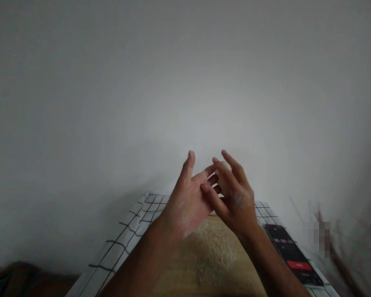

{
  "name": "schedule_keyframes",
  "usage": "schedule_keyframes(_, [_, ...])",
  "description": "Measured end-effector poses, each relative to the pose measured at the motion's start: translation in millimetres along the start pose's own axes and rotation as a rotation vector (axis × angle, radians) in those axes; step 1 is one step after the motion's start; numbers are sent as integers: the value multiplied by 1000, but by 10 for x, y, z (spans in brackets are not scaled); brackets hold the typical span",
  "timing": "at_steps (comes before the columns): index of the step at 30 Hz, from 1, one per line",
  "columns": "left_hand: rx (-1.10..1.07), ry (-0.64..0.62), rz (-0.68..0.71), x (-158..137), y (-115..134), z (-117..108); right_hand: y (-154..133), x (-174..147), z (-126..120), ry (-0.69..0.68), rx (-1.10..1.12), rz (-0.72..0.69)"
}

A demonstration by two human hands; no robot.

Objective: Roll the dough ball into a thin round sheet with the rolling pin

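Note:
My left hand (190,202) is raised above the board with its palm turned up, thumb spread and fingers stretched out towards the right. White powder, like flour, dusts its palm and wrist. My right hand (235,194) reaches over the left fingers, with its own fingers curved round a pale lump of dough (225,166). Only part of the lump shows between the fingers, so its full shape is hidden. The right thumb touches or nearly touches the left palm. Below both hands lies a wooden board (185,268) with scattered flour and crumbs (218,247) on it.
A white cloth with a black grid (132,222) covers the table under the board. At the right lies a phone (292,253) with a running timer on its screen. A pale wall (185,82) rises behind the table. Blurred thin branches (343,264) stand at the lower right.

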State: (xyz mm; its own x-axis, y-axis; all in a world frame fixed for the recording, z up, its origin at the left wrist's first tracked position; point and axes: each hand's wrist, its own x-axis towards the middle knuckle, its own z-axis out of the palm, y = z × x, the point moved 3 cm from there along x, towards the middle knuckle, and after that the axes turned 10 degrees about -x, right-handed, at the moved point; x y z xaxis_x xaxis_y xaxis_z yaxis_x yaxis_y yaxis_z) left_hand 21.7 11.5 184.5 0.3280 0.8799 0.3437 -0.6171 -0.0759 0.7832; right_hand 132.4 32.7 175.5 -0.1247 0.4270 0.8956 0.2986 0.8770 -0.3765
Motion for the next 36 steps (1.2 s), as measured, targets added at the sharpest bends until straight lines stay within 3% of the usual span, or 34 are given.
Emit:
schedule_keyframes(4, [62,-43,4,-40,75,51,91,14,-121,174,105,122])
schedule_keyframes(11, [154,32,-33,14,41,-94,303,119,-165,271,338,407])
schedule_keyframes(16, [282,87,21,60,-159,-164,367,123,-160,265,532,459])
schedule_keyframes(20, [330,194,169,94,-111,-261,324,109,-186,250,564,458])
schedule_keyframes(22, [302,186,245,99,-71,-244,304,98,-176,241,557,458])
schedule_keyframes(26, [419,169,475,58,-71,-91,242,58,-48,111,569,480])
schedule_keyframes(31, [827,284,775,24,-51,-105,-3,-8,194,-242,784,511])
schedule_keyframes(36, [903,372,748,43,100,-293,-124,-44,275,-371,912,548])
